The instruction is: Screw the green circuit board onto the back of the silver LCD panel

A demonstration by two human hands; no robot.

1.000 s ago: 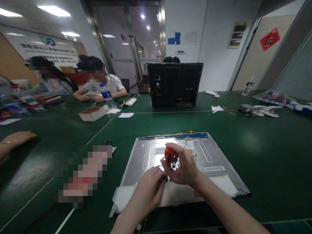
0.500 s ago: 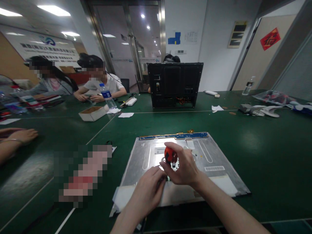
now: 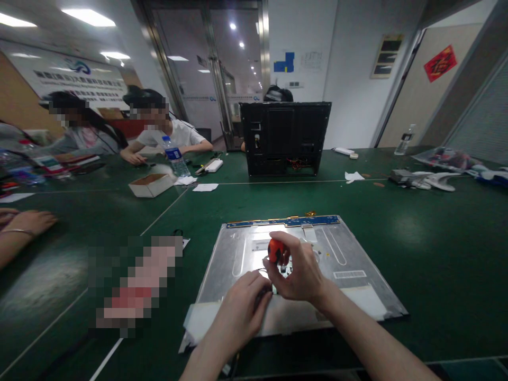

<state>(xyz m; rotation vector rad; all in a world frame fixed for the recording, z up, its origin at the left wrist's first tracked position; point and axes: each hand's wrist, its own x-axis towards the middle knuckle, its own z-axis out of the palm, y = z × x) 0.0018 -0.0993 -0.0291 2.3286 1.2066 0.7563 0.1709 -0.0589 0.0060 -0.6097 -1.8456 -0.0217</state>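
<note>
At the lower centre of the frame, a flat metal-backed display panel [image 3: 341, 248] lies face down on the green table [image 3: 436, 238], its blue circuit strip [image 3: 282, 221] along the far edge. Lying flat this way, its back is exposed and steady for work from above.

The right hand [image 3: 299, 272] is closed around the orange handle of a small screwdriver [image 3: 277, 252], held upright over the middle of the panel so the tip points down into the metal back; the tip itself is hidden behind the fingers. The left hand [image 3: 240, 309] rests on the panel's near edge just beside the right, fingers curled down by the tool's lower end, probably to brace it, though whether they pinch anything cannot be told from this angle. White sheet material [image 3: 198, 325] sticks out from under the panel's near left corner.

Toward the upper centre, a black monitor housing [image 3: 283, 137] stands upright, well apart from the panel. At the upper left, two other people sit at the table near a water bottle [image 3: 174, 156] and an open cardboard box [image 3: 153, 185]. At the left edge, another person's hand [image 3: 27, 222] rests flat on the table. On the right lie white plastic parts [image 3: 428, 181] and a second bottle [image 3: 404, 140].
</note>
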